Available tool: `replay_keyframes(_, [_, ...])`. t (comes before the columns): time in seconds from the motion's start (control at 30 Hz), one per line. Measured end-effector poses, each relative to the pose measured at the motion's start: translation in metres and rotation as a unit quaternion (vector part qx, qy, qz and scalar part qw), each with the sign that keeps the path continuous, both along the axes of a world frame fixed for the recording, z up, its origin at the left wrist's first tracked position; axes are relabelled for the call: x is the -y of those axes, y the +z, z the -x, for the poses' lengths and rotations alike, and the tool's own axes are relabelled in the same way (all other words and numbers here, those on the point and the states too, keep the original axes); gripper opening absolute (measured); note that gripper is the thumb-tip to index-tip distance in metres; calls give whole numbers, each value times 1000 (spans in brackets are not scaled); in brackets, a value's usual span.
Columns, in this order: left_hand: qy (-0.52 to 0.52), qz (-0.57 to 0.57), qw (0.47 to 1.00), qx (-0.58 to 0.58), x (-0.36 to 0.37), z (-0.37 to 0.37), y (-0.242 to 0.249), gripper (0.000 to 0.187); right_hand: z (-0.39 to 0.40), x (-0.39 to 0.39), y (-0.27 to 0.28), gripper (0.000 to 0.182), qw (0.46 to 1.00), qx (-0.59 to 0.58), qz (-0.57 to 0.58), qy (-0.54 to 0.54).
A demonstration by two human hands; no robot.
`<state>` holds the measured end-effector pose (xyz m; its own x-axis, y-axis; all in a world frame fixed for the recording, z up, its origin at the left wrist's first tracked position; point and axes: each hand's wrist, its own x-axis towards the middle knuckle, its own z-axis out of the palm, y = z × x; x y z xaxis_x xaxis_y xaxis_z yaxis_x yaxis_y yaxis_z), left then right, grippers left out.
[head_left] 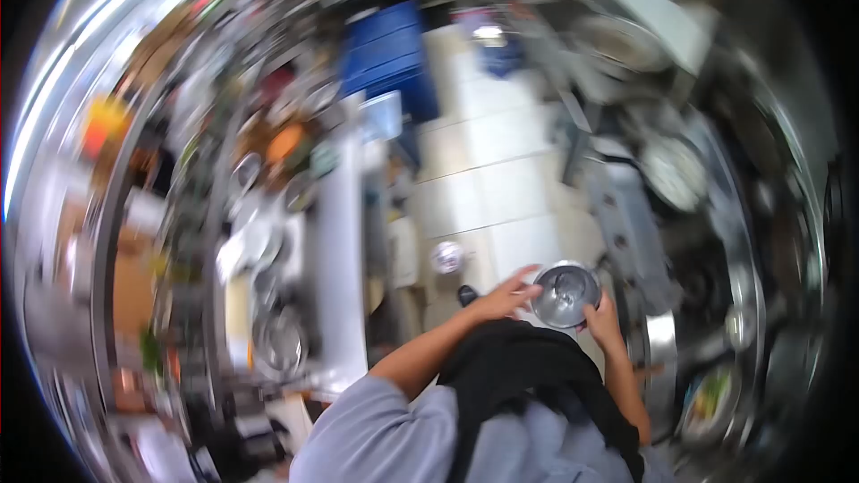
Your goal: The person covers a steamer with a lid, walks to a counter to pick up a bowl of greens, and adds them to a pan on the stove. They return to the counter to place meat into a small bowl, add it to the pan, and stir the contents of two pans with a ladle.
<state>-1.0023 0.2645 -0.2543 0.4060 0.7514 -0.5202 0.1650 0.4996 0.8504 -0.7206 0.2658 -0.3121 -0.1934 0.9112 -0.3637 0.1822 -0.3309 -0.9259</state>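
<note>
A round metal bowl (pixel 565 295) is in front of my body, low in the head view. My right hand (pixel 603 317) grips its right rim, with the thumb over the edge. My left hand (pixel 508 295) is at the bowl's left side, its fingers spread; whether the fingertips touch the rim is too blurred to tell. Inside the bowl something shiny shows, but I cannot make out what it is.
Metal counters and shelves (pixel 335 241) with bowls and dishes line the left. Blue crates (pixel 385 49) stand ahead beside the tiled floor (pixel 510 183). On the right are a stove (pixel 631 233) and a pan with pale contents (pixel 673 173). A small round object (pixel 447 257) lies low ahead.
</note>
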Motion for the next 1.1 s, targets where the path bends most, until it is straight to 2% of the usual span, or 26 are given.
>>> replay_keyframes(0.03, [19,-88,996,-26,1,3,15,62,32,-16,8,51,998,-7,-6,62])
replay_keyframes(0.07, [76,-175,977,-89,1,18,-31,53,59,-27,24,58,994,-51,16,98])
replay_keyframes(0.13, [193,-194,953,-131,10,64,-48,47,93,-45,45,67,975,-157,74,138])
replay_keyframes(0.17, [258,-209,929,-164,13,85,-56,41,104,-55,52,67,971,-153,74,166])
replay_keyframes(0.23, [427,-102,888,-138,43,158,-96,33,128,-73,65,73,960,-163,116,196])
replay_keyframes(0.3, [606,-15,779,-158,78,220,-83,32,142,-90,57,68,963,-127,112,211])
replay_keyframes(0.37, [772,7,634,-34,111,278,-113,30,146,-110,29,60,968,-19,140,208])
replay_keyframes(0.43, [800,68,596,-25,149,322,-129,32,147,-124,-7,56,961,21,159,227])
replay_keyframes(0.47, [836,51,541,78,153,325,-125,48,146,-128,-24,52,954,58,177,234])
replay_keyframes(0.53, [632,36,746,207,126,287,-98,66,142,-131,-50,51,940,113,180,267])
replay_keyframes(0.57, [556,52,804,204,96,249,-22,79,139,-134,-63,51,925,159,182,294])
replay_keyframes(0.6, [474,73,845,234,81,229,-34,70,127,-137,-82,49,889,244,139,361])
replay_keyframes(0.63, [342,-8,923,176,64,215,-22,61,122,-144,-95,47,841,325,92,422])
replay_keyframes(0.7, [257,-117,955,92,34,203,5,52,139,-160,-101,46,842,324,98,421])
replay_keyframes(0.73, [263,-118,953,95,24,210,15,52,147,-167,-102,46,846,320,108,413])
replay_keyframes(0.8, [202,-189,957,-94,5,240,31,48,160,-177,-106,45,854,312,129,396])
replay_keyframes(1.1, [265,-227,918,-188,-16,374,89,43,183,-209,-115,43,897,251,231,282])
